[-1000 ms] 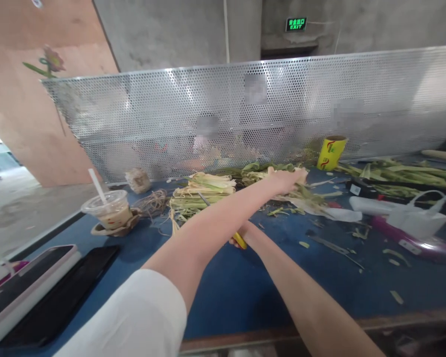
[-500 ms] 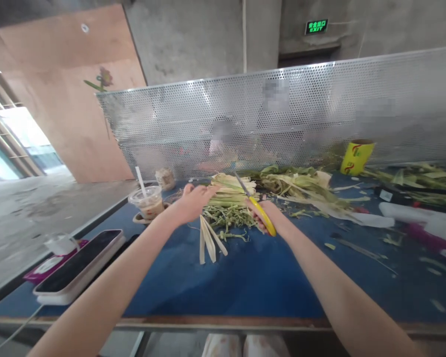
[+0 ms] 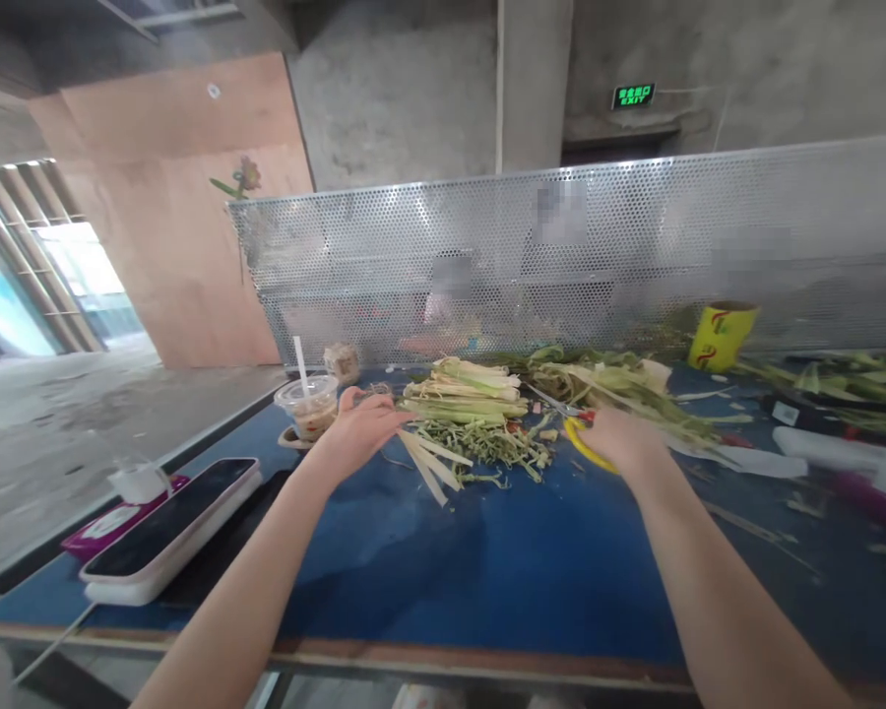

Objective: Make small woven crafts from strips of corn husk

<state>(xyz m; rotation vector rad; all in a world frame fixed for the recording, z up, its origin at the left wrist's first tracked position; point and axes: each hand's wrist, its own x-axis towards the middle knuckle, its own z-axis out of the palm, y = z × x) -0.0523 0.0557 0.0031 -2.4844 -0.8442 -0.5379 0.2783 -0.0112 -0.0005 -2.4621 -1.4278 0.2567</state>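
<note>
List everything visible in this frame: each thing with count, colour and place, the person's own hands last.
table: one, blue top, foreground
leaf strips: a few, pale yellow, by the left hand
stalk bundle: one, pale green, mid table
trimmings: one heap, green, in front of the bundle
husk pile: one, green and tan, behind the right hand
scissors: one, yellow handles, in the right hand
cup: one, clear, with straw, left of the bundle
yellow tube: one, by the screen
phone: one, black screen, left edge
screen: one, perforated metal, behind the table
exit sign: one, green, back wall
left hand: on the strips
right hand: gripping the scissors
</note>
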